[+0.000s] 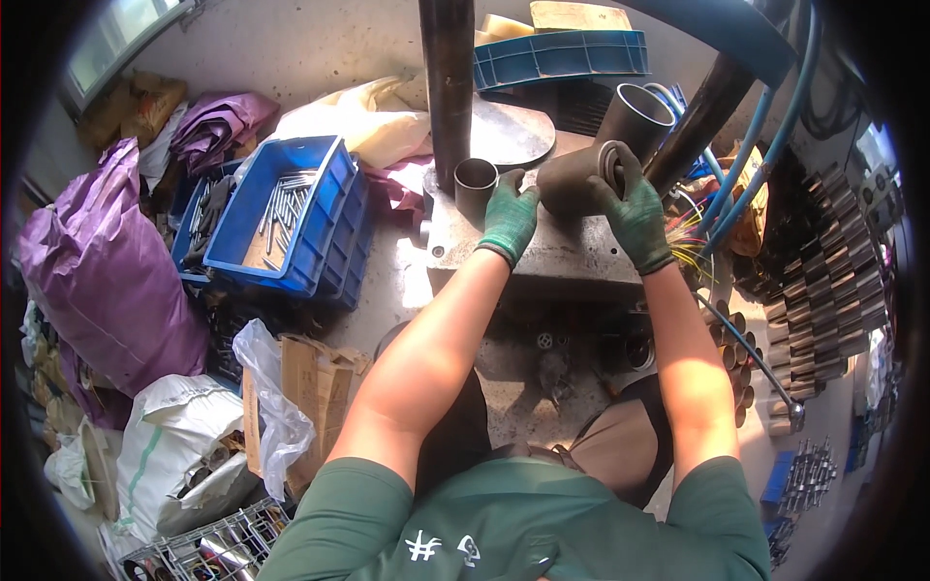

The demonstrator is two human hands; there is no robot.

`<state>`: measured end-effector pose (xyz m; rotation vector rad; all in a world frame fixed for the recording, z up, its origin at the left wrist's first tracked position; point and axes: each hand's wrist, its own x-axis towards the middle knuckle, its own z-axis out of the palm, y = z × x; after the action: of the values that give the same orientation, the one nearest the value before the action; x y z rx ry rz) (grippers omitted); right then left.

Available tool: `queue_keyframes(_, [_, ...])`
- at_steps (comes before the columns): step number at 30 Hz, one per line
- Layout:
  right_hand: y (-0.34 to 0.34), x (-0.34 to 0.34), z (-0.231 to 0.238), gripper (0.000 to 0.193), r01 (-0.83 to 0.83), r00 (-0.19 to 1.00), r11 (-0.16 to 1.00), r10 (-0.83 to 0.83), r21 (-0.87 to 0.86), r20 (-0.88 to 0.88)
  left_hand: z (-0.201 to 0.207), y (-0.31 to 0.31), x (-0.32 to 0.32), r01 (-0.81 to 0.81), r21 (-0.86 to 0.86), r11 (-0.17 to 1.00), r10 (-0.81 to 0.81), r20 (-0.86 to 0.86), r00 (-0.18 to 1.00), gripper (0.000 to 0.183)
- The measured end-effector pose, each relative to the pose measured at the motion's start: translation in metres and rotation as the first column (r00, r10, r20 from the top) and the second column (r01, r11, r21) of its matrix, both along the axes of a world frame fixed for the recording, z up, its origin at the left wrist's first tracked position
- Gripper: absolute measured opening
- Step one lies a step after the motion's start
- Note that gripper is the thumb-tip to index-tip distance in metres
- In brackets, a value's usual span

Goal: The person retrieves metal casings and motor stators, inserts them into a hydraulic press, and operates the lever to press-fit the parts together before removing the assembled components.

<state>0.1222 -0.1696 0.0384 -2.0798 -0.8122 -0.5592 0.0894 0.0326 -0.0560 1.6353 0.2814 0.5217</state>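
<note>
- Dark metal cylinder point(570, 184) lies on its side above the top of a metal block point(572, 254), open end toward the right; whether it rests there or is lifted slightly, I cannot tell.
- Right hand point(635, 215), in a green glove, is clamped on the cylinder's open end, thumb and fingers about the rim.
- Left hand point(511, 218), gloved alike, curves just beside the other end; I cannot tell whether its fingertips touch the metal. The two hands are apart, the cylinder between them.
- Upright tube point(473, 205), open at the top, stands just left of that hand, near a thick dark post point(448, 97).
- Wider tube point(623, 124) with a bright rim shows behind the cylinder.
- Coloured wires point(690, 237) and blue hoses point(790, 136) hang to the right.
- Blue bin point(339, 228) on the left holds slim metal rods point(284, 211), with a purple sack point(107, 261) farther left.
- Stacked metal tubes point(823, 290) fill the right side, well apart.
- Shallow blue tray point(562, 60) bears pale blocks near the back wall.
</note>
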Motion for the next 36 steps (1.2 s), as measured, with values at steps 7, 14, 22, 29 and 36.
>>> queue_keyframes(7, [-0.059, -0.016, -0.062, 0.07, 0.174, 0.895, 0.725, 0.166, 0.666, -0.414, 0.005, -0.022, 0.013, 0.261, -0.385, 0.885, -0.269, 0.033, 0.963, 0.066])
queue_keyframes(14, [-0.073, -0.011, -0.067, 0.071, 0.156, 0.828, 0.741, 0.262, 0.653, -0.495, 0.012, -0.024, 0.007, 0.264, -0.247, 0.932, -0.27, 0.007, 0.963, 0.066])
queue_keyframes(22, [-0.1, -0.005, -0.05, 0.075, 0.036, 0.741, 0.825, 0.356, 0.563, -0.569, 0.047, -0.045, -0.038, 0.174, 0.313, 0.934, -0.136, -0.14, 0.981, 0.086])
queue_keyframes(29, [-0.114, 0.004, -0.041, 0.086, 0.042, 0.678, 0.888, 0.311, 0.458, -0.666, 0.046, -0.062, -0.046, 0.219, -0.264, 0.939, -0.222, 0.017, 0.975, 0.089])
queue_keyframes(36, [-0.116, -0.026, -0.015, 0.073, 0.167, 0.445, 0.961, 0.127, 0.221, -0.887, 0.05, -0.036, -0.064, 0.007, -0.393, 0.919, -0.066, -0.135, 0.989, 0.091])
